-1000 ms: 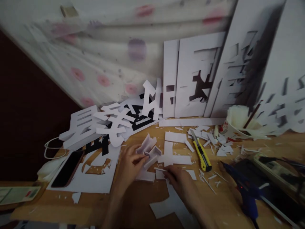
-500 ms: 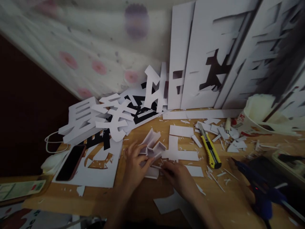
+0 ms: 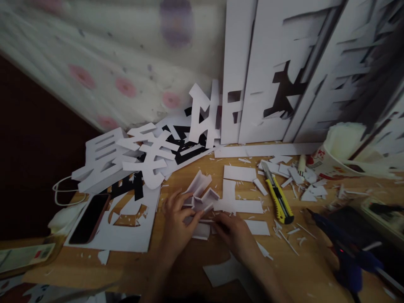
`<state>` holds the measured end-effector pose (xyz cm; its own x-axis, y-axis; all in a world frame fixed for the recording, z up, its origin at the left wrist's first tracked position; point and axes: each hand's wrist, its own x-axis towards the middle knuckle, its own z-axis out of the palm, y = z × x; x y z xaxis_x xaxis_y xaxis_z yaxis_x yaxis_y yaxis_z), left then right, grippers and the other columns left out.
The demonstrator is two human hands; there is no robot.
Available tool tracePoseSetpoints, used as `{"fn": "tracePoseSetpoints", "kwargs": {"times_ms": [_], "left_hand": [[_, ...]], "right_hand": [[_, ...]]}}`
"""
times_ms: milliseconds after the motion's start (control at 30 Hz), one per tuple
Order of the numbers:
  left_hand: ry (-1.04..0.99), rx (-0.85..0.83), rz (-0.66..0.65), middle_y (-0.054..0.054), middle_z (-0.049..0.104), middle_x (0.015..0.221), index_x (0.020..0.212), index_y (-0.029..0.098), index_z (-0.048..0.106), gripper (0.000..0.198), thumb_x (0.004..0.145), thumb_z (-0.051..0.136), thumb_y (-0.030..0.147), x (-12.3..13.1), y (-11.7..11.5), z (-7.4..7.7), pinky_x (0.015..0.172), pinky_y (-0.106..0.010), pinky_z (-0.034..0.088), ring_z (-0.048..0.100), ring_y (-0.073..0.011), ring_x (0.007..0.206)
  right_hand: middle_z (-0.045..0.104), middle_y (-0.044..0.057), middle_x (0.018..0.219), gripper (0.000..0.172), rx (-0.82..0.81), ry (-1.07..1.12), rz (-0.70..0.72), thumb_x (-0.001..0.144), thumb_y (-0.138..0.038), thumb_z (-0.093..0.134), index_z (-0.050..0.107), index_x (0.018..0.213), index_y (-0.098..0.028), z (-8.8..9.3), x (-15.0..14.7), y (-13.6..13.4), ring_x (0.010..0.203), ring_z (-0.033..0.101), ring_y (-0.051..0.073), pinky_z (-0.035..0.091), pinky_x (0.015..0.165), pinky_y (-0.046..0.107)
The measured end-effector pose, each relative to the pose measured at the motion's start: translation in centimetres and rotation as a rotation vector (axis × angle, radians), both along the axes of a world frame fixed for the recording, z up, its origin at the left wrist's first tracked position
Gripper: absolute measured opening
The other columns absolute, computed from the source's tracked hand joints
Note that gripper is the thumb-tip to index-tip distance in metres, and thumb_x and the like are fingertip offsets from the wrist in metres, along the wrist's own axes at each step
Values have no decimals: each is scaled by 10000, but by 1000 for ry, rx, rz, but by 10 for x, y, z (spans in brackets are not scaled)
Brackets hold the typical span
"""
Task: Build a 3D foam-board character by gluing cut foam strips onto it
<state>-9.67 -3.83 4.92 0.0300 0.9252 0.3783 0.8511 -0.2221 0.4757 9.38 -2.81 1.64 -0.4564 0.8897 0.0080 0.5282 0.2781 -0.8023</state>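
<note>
A white foam-board letter with raised side walls (image 3: 202, 198) rests on the table in front of me. My left hand (image 3: 178, 216) is closed on its left side, thumb and fingers gripping the walls. With my right hand (image 3: 232, 227) I pinch a thin white strip (image 3: 208, 221) against the letter's lower right edge. The fingertips of that hand are partly hidden. Just right of the letter lies a flat white cut-out piece (image 3: 229, 195). Another white piece (image 3: 221, 271) lies below my wrists, partly covered by the right arm.
A yellow utility knife (image 3: 279, 198) lies to the right among white scraps. Farther right are a blue glue gun (image 3: 344, 248) and a paper cup (image 3: 334, 155). At left, a phone (image 3: 90, 219) rests on white board. Cut letters (image 3: 154, 160) pile up behind; large boards (image 3: 243, 75) lean upright.
The view has shifted slightly, moving the left-side things a little left and down. Both hands keep their hold, with hardly any movement at the letter.
</note>
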Motion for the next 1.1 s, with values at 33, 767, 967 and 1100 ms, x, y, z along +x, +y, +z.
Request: {"fn": "tracePoseSetpoints", "kwargs": {"times_ms": [33,767,967,1100], "left_hand": [[-2,-1,-2,-37,699,1151,587,236,672,242,825,709,260,0,0,-1,979,-628,405,511,-333,1198],[-5,25,-21,-60,686,1171,582,226,656,283,856,669,296,-1,0,-4,943,-610,431,538,-338,1175],[-13,48,-29,-69,688,1155,577,222,651,284,853,672,287,0,1,-5,943,-619,432,544,-337,1166],[-18,28,-14,-59,684,1163,589,230,662,269,851,673,289,0,0,-6,958,-602,436,537,-330,1183]], "right_hand": [[699,31,825,122,3,3,-12,902,-145,562,674,903,-193,-2,1,-1,752,646,184,424,665,251],[636,18,667,201,176,45,-207,928,-268,540,649,782,-185,-16,11,-5,601,588,175,414,569,257],[627,6,655,210,190,66,-240,935,-281,533,641,776,-196,-18,11,-5,580,578,155,419,555,241],[642,13,669,211,186,74,-256,931,-291,530,638,774,-201,-19,13,-5,596,591,161,429,555,242]]}}
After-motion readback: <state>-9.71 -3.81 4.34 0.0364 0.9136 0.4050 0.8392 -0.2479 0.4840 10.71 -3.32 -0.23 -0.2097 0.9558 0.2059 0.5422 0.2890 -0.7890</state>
